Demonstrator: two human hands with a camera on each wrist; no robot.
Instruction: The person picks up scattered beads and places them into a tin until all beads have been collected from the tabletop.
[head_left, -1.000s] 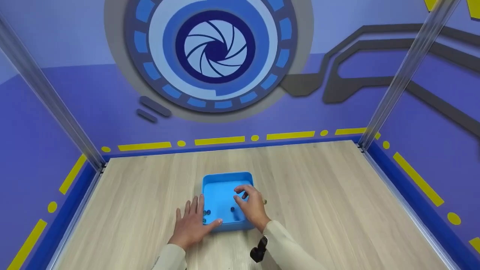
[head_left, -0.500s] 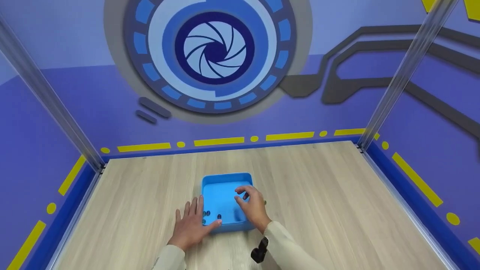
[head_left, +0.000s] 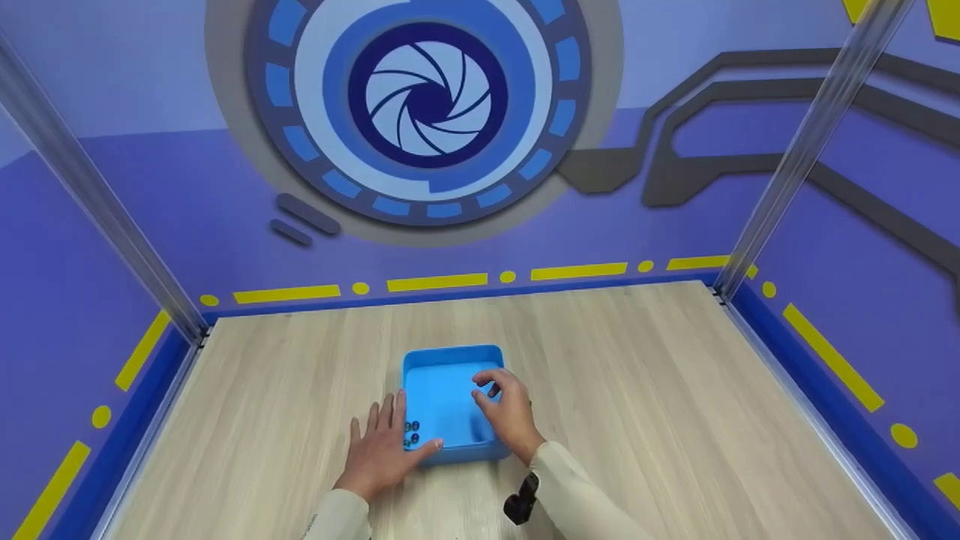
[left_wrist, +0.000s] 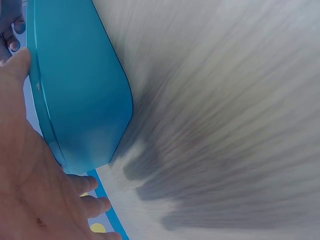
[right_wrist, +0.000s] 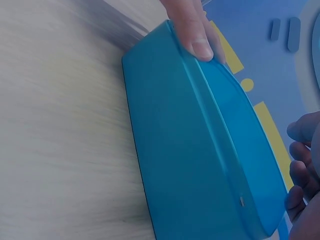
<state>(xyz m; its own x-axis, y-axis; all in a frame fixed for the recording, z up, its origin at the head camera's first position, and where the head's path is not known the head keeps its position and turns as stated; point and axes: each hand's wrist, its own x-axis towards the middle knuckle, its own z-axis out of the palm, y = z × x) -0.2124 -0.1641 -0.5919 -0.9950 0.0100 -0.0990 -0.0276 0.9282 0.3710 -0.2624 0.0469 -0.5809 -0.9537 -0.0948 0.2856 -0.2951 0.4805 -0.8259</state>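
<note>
A light-blue rectangular tray (head_left: 474,453) sits on the table. Several small dark marbles (head_left: 415,426) lie together in its near left corner. My left hand (head_left: 377,456) is spread along the tray's left side, and its thumb lies over the near rim, as the left wrist view also shows at the blue wall (left_wrist: 85,85). Over the tray's right side hovers my right hand (head_left: 511,414), with bent fingers and the thumb apart from the index finger. Nothing shows between those fingertips; the palm is hidden. The right wrist view shows the curled fingers (right_wrist: 304,172) beside the rim.
A pale wood-grain table (head_left: 637,390) extends around the tray. Blue-purple printed panels (head_left: 675,225) enclose its back and sides, with metal posts (head_left: 810,142) at the back corners. A black device (head_left: 521,500) is strapped at my right wrist.
One dark marble has rolled left across the tray floor, from below my right hand to the others in the near left corner. Both hands have stayed nearly in place.
</note>
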